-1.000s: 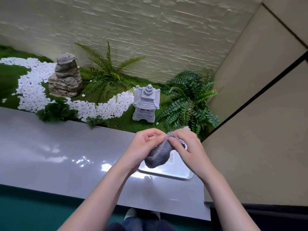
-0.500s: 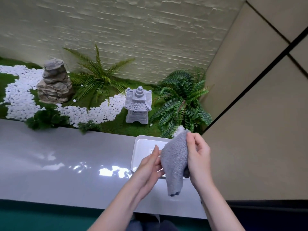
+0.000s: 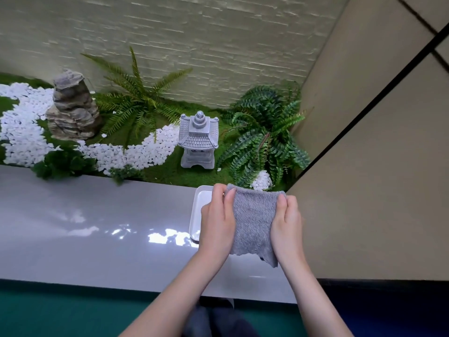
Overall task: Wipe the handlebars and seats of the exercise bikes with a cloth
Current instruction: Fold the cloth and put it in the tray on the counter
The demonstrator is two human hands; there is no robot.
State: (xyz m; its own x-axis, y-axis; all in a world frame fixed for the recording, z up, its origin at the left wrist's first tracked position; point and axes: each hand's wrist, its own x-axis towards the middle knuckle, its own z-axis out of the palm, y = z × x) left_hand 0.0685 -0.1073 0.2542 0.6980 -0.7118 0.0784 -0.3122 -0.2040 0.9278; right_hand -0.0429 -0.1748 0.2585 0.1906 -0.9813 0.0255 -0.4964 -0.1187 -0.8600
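Cloth [image 3: 254, 220] now spread flat, gripped at its sides by left hand [image 3: 217, 223] and right hand [image 3: 286, 226] above tray [image 3: 198, 210] on surface [image 3: 97, 234]; should be folded into a pad before bikes are wiped.

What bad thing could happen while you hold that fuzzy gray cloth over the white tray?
The gray cloth is held only along its two sides by the left hand and right hand, so it might slip and fall. Its loose lower corner hangs near the ledge and could drag there. The white tray sits close under the left hand and might get bumped.
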